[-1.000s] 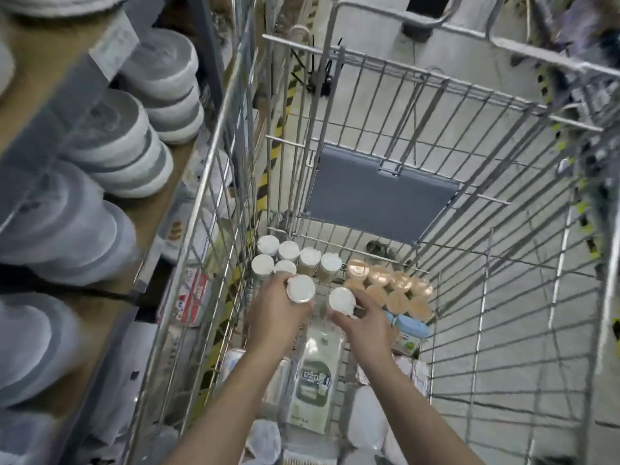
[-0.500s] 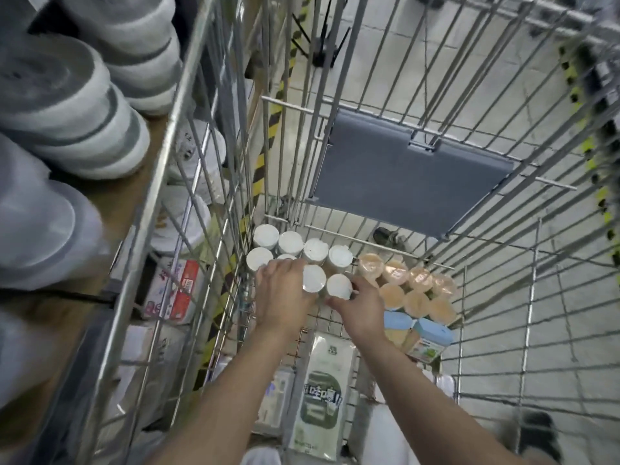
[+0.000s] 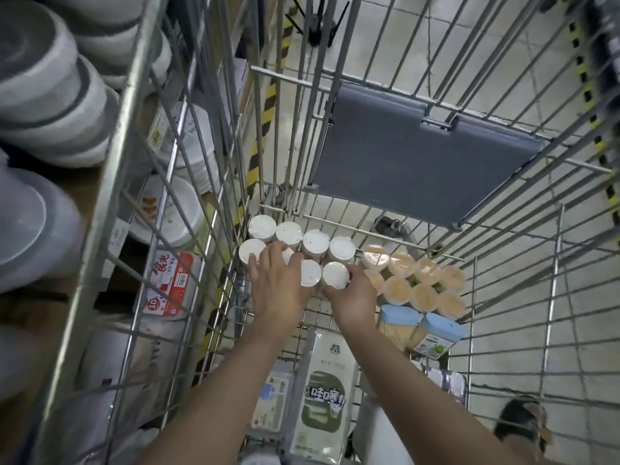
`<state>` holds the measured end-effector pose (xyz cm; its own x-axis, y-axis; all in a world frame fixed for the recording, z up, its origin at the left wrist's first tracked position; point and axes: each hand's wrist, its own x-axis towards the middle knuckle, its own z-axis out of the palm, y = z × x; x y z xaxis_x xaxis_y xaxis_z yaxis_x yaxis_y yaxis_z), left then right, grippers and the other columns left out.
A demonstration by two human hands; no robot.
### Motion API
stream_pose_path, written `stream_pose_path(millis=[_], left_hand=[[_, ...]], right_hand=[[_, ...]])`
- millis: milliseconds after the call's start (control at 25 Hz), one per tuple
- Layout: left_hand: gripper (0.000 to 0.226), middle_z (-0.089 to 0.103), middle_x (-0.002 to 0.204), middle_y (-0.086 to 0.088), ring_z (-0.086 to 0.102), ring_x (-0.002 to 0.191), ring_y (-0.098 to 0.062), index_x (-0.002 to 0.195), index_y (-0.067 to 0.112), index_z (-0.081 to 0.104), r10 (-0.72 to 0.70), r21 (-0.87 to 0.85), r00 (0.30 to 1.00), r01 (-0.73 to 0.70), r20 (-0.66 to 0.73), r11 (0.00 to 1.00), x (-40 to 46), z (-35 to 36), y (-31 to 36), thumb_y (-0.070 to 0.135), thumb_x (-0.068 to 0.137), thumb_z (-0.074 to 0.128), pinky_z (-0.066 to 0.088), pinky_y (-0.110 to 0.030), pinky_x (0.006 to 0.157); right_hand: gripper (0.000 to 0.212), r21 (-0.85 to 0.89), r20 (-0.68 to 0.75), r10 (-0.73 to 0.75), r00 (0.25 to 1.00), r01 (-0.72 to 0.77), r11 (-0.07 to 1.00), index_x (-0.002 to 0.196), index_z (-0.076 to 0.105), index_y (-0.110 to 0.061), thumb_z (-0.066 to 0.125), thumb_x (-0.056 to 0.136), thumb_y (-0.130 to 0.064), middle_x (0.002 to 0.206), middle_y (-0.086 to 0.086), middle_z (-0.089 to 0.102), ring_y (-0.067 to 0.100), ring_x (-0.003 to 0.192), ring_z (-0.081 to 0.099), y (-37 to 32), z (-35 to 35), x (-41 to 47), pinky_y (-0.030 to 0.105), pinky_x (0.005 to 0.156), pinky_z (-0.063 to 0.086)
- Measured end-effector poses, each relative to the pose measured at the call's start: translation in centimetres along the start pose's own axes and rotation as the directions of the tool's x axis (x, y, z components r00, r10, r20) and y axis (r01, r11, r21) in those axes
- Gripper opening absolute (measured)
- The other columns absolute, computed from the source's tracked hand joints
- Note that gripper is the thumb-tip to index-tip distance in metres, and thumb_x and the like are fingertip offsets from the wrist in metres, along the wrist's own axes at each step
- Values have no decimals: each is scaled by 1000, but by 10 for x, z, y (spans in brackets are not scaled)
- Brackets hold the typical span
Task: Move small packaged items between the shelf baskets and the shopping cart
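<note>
White-lidded jars (image 3: 315,245) stand upright in two rows at the far left corner of the shopping cart (image 3: 469,350), lids up, packed against the wire wall; a cluster of peach-lidded jars (image 3: 412,280) sits just to their right, touching or nearly so; two blue-lidded tubs (image 3: 422,327) lie nearer the person, and a green-and-white pouch (image 3: 322,394) lies flat on the cart floor between the forearms. Both hands are down among the near row; the left hand (image 3: 278,290) is curled over the top of one white jar, fingers wrapped around it, with another lid showing just beside its knuckles; the right hand (image 3: 352,297) clasps the rightmost jar of the near row (image 3: 335,275) from its near side, thumb and fingers round the body. Each jar's long axis runs straight up toward the camera, so I would judge the coming move is vertical; each hand sits directly on its own jar, neither needing to reach across. Stacked bowls (image 3: 50,92) fill the shelf to the left, outside the wire.
</note>
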<state>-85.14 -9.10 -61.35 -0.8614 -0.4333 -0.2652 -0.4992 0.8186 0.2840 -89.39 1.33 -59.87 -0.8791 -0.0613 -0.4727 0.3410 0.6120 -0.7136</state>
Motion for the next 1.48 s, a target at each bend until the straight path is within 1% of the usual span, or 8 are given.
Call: stream_pose_path(millis=[160, 480, 600, 760, 960, 1080, 1240, 1480], left_hand=[[63, 30, 143, -4, 22, 138, -20, 139, 24, 38, 15, 3, 1000, -15, -20, 1000, -2, 5, -4, 37, 84, 65, 7, -43, 118], [56, 43, 132, -7, 33, 132, -23, 127, 24, 54, -27, -36, 992, 23, -124, 999, 1, 15, 0, 27, 75, 76, 12, -50, 115], [64, 40, 139, -8, 30, 135, -24, 136, 20, 44, -50, -29, 996, 47, -80, 998, -2, 12, 5, 27, 79, 72, 13, -48, 116], [56, 49, 132, -4, 40, 127, -23, 136, 17, 46, -64, -78, 994, 57, -89, 995, -15, -10, 11, 28, 84, 66, 26, -40, 111], [24, 63, 102, -3, 59, 96, -23, 113, 17, 57, -15, -108, 990, 31, 143, 994, -58, -63, 6, 24, 90, 55, 47, -33, 76], [29, 65, 108, -6, 61, 100, -25, 119, 16, 55, 37, -106, 945, -3, 324, 994, -93, -98, 6, 23, 91, 53, 49, -33, 81], [34, 65, 108, -6, 61, 97, -21, 124, 14, 53, 147, -163, 933, -98, 328, 982, -143, -145, 12, 22, 92, 52, 50, -31, 79], [35, 63, 119, -1, 60, 102, -17, 127, 17, 53, 248, -287, 927, -166, 280, 943, -223, -209, 30, 26, 94, 55, 47, -26, 83]], right_hand=[[28, -7, -41, 4, 999, -4, 1000, 109, 56, -7, 67, 83, -4, 84, -5, 53, 4, 69, 46, -2, 1, -2, 0, 52, 36], [18, -29, -60, -14, 998, 12, 999, 101, 57, -8, 58, 85, -1, 81, -3, 56, 1, 65, 47, -4, -1, -7, 2, 50, 35], [24, -70, -76, -13, 997, 7, 998, 109, 59, -5, 54, 86, -2, 95, 6, 62, 15, 77, 52, -4, -4, -9, 8, 50, 34], [28, -112, -14, -35, 999, 33, 993, 117, 57, -7, 55, 89, -12, 101, 3, 60, 16, 90, 53, -11, -21, -26, 25, 70, 38], [37, -338, 106, -52, 993, 85, 937, 130, 51, -13, 52, 93, -18, 126, 5, 58, 20, 110, 56, -6, -60, -69, 31, 86, 45], [40, -454, 209, -56, 976, 148, 879, 133, 48, -12, 50, 93, -16, 132, 7, 55, 23, 114, 56, -9, -88, -107, 32, 91, 46], [41, -488, 276, -52, 960, 186, 853, 135, 48, -13, 50, 94, -18, 131, 7, 55, 22, 114, 56, -21, -130, -168, 31, 89, 45], [39, -395, 190, -17, 982, 92, 914, 134, 49, -13, 50, 96, -24, 134, 2, 54, 18, 120, 53, -22, -178, -270, 25, 93, 40]])
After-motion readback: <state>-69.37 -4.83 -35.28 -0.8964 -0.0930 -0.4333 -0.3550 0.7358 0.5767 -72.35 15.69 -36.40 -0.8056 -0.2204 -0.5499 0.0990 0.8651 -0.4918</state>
